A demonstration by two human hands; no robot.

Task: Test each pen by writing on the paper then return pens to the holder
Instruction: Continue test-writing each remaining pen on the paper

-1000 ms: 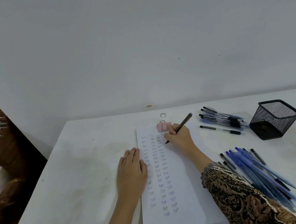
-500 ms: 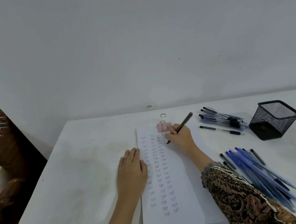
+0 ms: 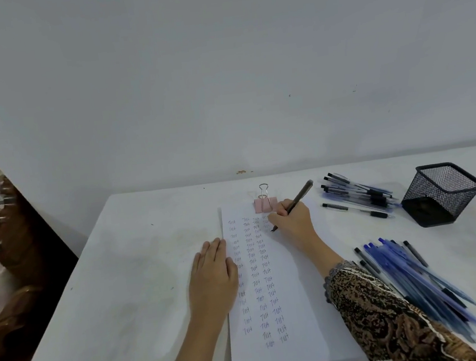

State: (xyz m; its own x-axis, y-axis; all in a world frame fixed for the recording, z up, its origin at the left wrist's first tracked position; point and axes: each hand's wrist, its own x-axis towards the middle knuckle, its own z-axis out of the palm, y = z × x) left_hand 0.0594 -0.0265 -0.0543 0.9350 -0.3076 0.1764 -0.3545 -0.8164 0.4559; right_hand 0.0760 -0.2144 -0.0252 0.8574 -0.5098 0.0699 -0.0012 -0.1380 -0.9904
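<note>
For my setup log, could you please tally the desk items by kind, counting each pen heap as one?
White paper stack: 1
Pink binder clip: 1
Black wire-mesh pen holder: 1
Heaps of blue and black pens: 2 (far, near)
Single pen lying beside the far heap: 1
Dark pen gripped by the right hand: 1
Total: 7

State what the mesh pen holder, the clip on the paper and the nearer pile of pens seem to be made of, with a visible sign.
Pen holder: probably metal wire mesh, matt black; the see-through grid shows it. Binder clip: pink body, likely painted metal, with shiny silvery wire handles. Nearer pens: likely plastic; translucent blue barrels, dark ends.
</note>
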